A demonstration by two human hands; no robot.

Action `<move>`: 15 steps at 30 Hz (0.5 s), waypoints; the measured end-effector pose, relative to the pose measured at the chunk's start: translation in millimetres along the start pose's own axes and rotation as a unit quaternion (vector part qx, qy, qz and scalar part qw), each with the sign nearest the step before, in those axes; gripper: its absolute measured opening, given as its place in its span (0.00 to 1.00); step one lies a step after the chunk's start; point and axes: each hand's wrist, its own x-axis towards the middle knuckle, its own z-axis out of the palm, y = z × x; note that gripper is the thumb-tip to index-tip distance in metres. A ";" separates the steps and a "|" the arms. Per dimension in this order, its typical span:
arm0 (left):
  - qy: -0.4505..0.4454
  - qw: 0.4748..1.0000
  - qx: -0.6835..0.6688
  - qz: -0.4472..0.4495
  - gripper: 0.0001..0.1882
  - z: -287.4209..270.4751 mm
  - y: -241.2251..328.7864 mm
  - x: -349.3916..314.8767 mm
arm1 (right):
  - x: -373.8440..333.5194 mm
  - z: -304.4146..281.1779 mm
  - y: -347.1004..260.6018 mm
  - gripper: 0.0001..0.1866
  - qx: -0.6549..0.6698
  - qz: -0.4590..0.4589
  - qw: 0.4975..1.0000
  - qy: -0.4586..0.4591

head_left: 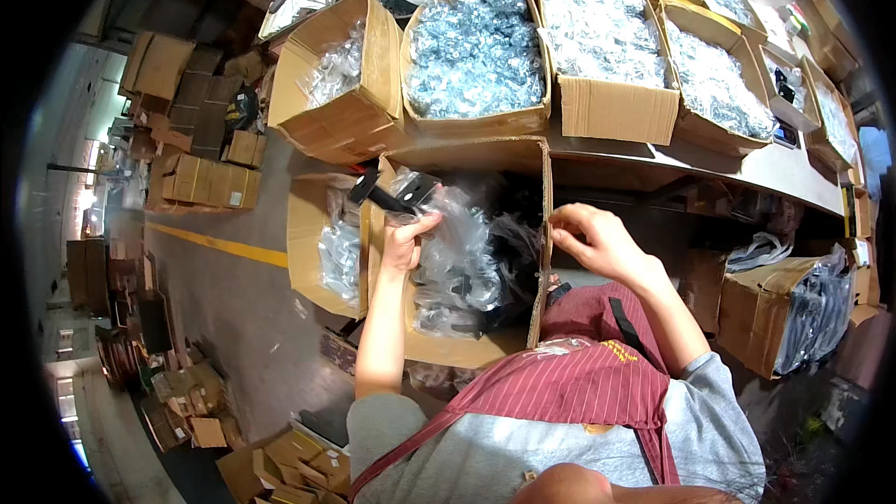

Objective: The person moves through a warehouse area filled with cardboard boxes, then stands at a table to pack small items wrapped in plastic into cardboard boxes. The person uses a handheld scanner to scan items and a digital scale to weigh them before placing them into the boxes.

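My left hand (408,241) is closed over the left side of an open cardboard box (476,151). It grips a black bracket-like part (381,196) with a flat end, and a second dark piece (415,189) shows beside it in clear plastic. Inside the box lie several clear plastic bags (462,257) and dark parts in plastic (518,247). My right hand (597,241) hovers by the box's right wall, its fingers loosely bent and apart, with nothing visible in them.
Beyond the box, a table (728,168) carries cardboard boxes of bagged parts, including one with bluish bags (476,51). A smaller carton (322,266) adjoins the box's left side. Another carton with grey plastic (770,303) stands at right. Stacked cartons (210,182) and a yellow floor line (219,244) are at left.
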 end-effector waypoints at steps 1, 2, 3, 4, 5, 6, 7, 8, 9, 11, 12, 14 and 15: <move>0.005 0.999 -0.031 0.022 0.27 13.8 10.8 -5.0 | 4.5 -6.1 -9.6 0.14 0.033 0.005 0.999 0.021; -0.020 0.998 -0.042 0.049 0.29 16.4 14.9 -5.7 | 7.7 -12.8 -17.3 0.14 0.053 0.002 0.998 0.023; -0.021 0.997 -0.044 0.068 0.29 25.9 20.0 -7.2 | 10.7 -13.7 -21.1 0.15 0.087 -0.017 0.995 0.036; -0.022 0.995 -0.046 0.086 0.29 39.3 24.8 -10.0 | 13.9 -13.9 -24.7 0.16 0.121 -0.037 0.991 0.049; -0.024 0.993 -0.049 0.103 0.28 52.7 27.6 -11.2 | 17.4 -15.6 -27.9 0.17 0.153 -0.056 0.985 0.064; -0.047 0.992 -0.046 0.110 0.29 63.6 29.4 -10.9 | 22.2 -24.8 -36.4 0.23 0.130 -0.073 0.988 0.038; -0.071 0.989 0.004 0.133 0.30 78.6 31.8 -10.0 | 26.4 -27.4 -42.3 0.26 0.132 -0.121 0.982 0.053; -0.085 0.987 0.014 0.132 0.30 103.4 38.1 -13.6 | 30.3 -26.4 -41.7 0.27 0.109 -0.155 0.979 0.074; -0.102 0.986 0.024 0.132 0.30 129.7 43.9 -17.5 | 32.9 -27.3 -41.0 0.29 0.084 -0.188 0.974 0.095; -0.164 0.979 0.044 0.109 0.38 163.4 39.9 -13.6 | 36.9 -35.1 -36.7 0.27 0.124 -0.211 0.968 0.061; -0.179 0.977 0.063 0.101 0.40 189.1 45.3 -12.9 | 36.1 -36.0 -27.2 0.26 0.130 -0.177 0.975 0.027; -0.199 0.970 0.118 0.083 0.46 234.4 56.8 -8.8 | 30.3 -54.7 -4.0 0.24 0.168 -0.194 0.966 0.032; -0.209 0.968 0.112 0.085 0.44 246.9 54.0 -1.8 | 28.3 -66.5 8.3 0.24 0.151 -0.226 0.960 0.068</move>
